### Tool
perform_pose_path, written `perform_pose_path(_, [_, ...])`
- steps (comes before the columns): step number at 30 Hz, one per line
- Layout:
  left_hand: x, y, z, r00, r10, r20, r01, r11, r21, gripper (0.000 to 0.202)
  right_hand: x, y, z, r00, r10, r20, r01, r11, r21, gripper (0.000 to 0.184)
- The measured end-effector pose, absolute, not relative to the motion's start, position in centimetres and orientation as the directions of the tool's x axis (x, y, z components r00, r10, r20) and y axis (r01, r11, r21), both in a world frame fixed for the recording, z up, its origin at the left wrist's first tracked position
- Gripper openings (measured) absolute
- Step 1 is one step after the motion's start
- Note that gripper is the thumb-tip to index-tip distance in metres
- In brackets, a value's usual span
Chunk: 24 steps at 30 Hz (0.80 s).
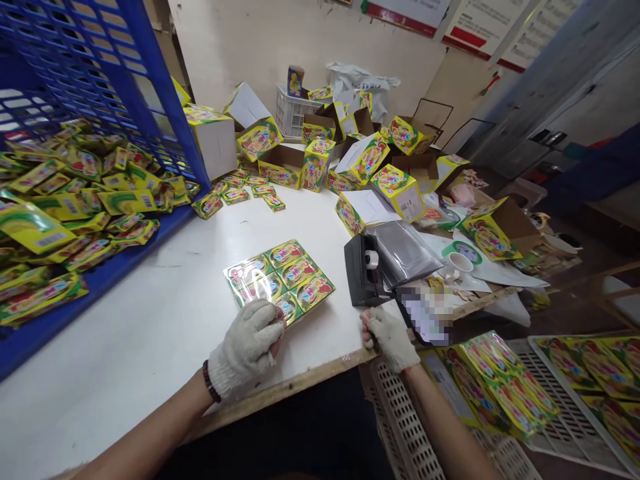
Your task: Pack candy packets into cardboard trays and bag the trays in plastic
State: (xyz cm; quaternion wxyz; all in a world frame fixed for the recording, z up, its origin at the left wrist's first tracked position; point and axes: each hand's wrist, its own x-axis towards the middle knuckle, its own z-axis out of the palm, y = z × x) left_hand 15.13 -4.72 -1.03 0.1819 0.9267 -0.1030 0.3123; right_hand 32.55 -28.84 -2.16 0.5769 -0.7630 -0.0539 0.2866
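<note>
At centre, the left hand (250,340), in a whitish knitted glove, curls its fingers at the near edge of a flat, glossy, film-covered pack of yellow-and-green boxes (300,272) on the white tabletop (170,287), seemingly pinching it. The step looks like steadying the pack beside the black tape dispenser (359,270); the next move calls for keeping it still. The similarly gloved right hand (393,337) bunches its fingers by the dispenser's near end; whether they pinch tape, I cannot tell. The dispenser stands between the pack and the clear plastic sheets (407,250); open yellow-and-green cartons (493,239) crowd the upper right.
</note>
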Motion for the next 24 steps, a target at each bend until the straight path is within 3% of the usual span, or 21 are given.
perform_pose_path(4, [15.0,-4.9,-1.0,0.806,-0.05,0.59,-0.282,-0.909,0.308,0.014,28.6,-25.7,-0.9,0.633,0.709,-0.312,-0.219,-0.222,-0.95,0.043])
perform_pose_path(8, [15.0,-5.2,-0.7,0.79,-0.004,0.614,-0.248,-0.917,0.313,0.018,26.3,-22.2,-0.5,0.528,0.805,-0.271,-0.227,-0.174,-0.958,0.048])
perform_pose_path(10, [14.9,-5.3,-0.2,0.795,-0.05,0.605,-0.245,-0.938,0.245,0.032,26.1,-21.3,-0.9,0.522,0.804,-0.284,-0.229,-0.188,-0.955,0.049])
perform_pose_path(12, [14.9,-5.6,0.4,0.855,-0.109,0.506,-0.214,-0.964,0.155,0.041,26.1,-20.9,-1.5,0.534,0.793,-0.292,-0.231,-0.195,-0.953,0.049])
perform_pose_path(15, [14.9,-5.9,1.1,0.928,-0.089,0.362,-0.132,-0.987,0.095,0.035,26.2,-20.9,-2.6,0.546,0.785,-0.292,-0.277,-0.16,-0.948,0.048])
perform_pose_path(19, [15.5,-6.2,0.6,0.902,0.019,0.43,-0.04,-0.991,0.128,0.015,26.3,-21.2,-3.8,0.475,0.763,-0.439,-0.49,-0.185,-0.852,0.051])
perform_pose_path(24, [16.6,-7.3,-0.3,0.853,0.182,0.49,0.132,-0.982,0.136,0.029,27.1,-21.0,-3.7,0.472,0.639,-0.607,-0.576,-0.298,-0.761,0.059])
